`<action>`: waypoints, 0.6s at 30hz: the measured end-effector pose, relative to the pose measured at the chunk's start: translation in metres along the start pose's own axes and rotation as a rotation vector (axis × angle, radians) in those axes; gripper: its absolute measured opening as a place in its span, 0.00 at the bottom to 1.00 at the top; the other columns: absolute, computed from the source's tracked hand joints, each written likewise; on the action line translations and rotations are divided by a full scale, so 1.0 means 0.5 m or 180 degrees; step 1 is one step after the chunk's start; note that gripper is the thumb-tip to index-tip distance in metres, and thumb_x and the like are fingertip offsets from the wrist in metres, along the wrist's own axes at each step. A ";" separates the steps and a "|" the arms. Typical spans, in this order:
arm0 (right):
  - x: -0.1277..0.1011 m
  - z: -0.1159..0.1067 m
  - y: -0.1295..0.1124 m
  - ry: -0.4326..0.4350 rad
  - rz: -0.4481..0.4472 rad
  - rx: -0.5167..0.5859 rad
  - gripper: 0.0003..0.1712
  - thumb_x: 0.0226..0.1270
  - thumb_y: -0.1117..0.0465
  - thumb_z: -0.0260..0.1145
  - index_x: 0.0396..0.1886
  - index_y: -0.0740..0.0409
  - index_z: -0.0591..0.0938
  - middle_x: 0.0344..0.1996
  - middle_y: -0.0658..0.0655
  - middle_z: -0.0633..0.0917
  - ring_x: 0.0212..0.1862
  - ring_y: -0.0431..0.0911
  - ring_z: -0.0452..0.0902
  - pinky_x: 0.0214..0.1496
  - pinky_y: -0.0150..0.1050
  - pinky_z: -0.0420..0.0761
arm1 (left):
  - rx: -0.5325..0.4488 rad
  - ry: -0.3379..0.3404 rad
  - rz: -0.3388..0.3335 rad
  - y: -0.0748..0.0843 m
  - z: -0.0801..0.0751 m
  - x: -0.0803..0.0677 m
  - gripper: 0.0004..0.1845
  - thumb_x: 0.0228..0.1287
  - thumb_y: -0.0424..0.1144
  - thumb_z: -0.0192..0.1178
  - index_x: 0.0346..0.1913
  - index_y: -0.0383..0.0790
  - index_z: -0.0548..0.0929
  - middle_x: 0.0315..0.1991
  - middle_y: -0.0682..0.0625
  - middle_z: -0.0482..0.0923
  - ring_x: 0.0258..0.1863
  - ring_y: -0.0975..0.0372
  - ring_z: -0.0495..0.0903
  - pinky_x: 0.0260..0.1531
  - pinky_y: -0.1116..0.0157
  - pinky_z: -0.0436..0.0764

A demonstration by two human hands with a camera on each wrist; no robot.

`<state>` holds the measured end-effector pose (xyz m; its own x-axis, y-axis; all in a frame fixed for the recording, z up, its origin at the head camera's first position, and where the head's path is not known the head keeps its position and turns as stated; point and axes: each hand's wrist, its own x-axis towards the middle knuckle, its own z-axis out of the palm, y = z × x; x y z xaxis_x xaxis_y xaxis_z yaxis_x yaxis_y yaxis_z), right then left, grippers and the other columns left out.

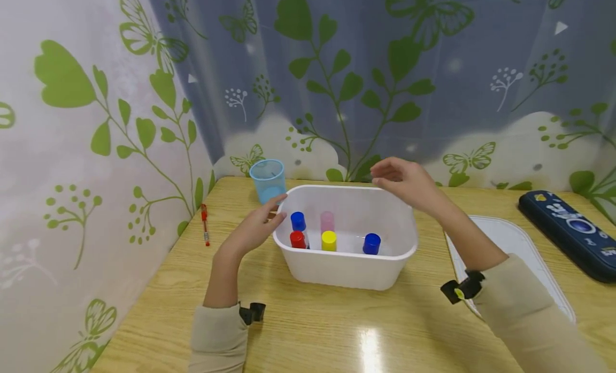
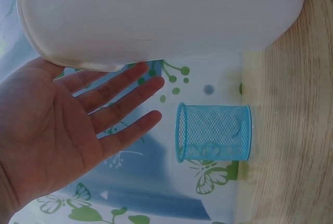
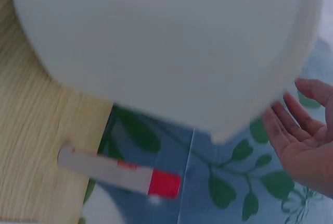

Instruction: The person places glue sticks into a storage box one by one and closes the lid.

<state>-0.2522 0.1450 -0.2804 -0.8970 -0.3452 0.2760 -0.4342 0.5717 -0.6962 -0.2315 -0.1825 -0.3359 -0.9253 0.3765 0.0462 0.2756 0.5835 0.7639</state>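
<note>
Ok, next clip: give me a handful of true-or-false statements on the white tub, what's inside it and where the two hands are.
1. The white tub holds five small capped bottles. True: two blue caps, one red, one yellow, one pink.
2. The left hand grips a bottle. False: its fingers are straight, at the tub's left rim, holding nothing.
3. The right hand is above the tub's far right rim. True.
4. The blue mesh cup stands inside the tub. False: it stands on the table behind the tub's left corner.
5. A red pen lies left of the tub. True.
</note>
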 end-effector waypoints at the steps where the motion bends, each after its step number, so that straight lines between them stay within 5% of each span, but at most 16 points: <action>1: -0.002 -0.012 0.008 0.0075 0.0033 -0.0013 0.18 0.66 0.58 0.60 0.51 0.65 0.76 0.45 0.62 0.79 0.48 0.54 0.74 0.49 0.49 0.74 | 0.0000 -0.0002 -0.0001 0.000 0.000 0.000 0.28 0.72 0.46 0.45 0.71 0.44 0.55 0.60 0.39 0.66 0.57 0.49 0.68 0.50 0.49 0.71; 9: -0.017 -0.064 0.080 0.0603 0.0549 -0.0145 0.23 0.67 0.53 0.58 0.53 0.66 0.73 0.49 0.66 0.76 0.52 0.58 0.70 0.50 0.54 0.72 | 0.0001 -0.0009 0.0026 -0.003 -0.003 -0.003 0.28 0.72 0.46 0.45 0.71 0.44 0.55 0.59 0.39 0.66 0.57 0.48 0.68 0.50 0.48 0.71; 18: -0.025 -0.032 0.191 0.0818 0.0688 -0.0285 0.27 0.67 0.53 0.58 0.56 0.69 0.70 0.52 0.69 0.74 0.55 0.62 0.68 0.50 0.57 0.70 | -0.0020 -0.0014 0.0048 -0.003 -0.002 0.000 0.28 0.72 0.46 0.46 0.71 0.44 0.55 0.59 0.39 0.67 0.56 0.48 0.69 0.50 0.49 0.71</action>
<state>-0.2838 0.2160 -0.3398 -0.9556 -0.0167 0.2942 -0.2271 0.6781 -0.6990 -0.2321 -0.1841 -0.3366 -0.9198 0.3885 0.0550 0.2880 0.5732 0.7671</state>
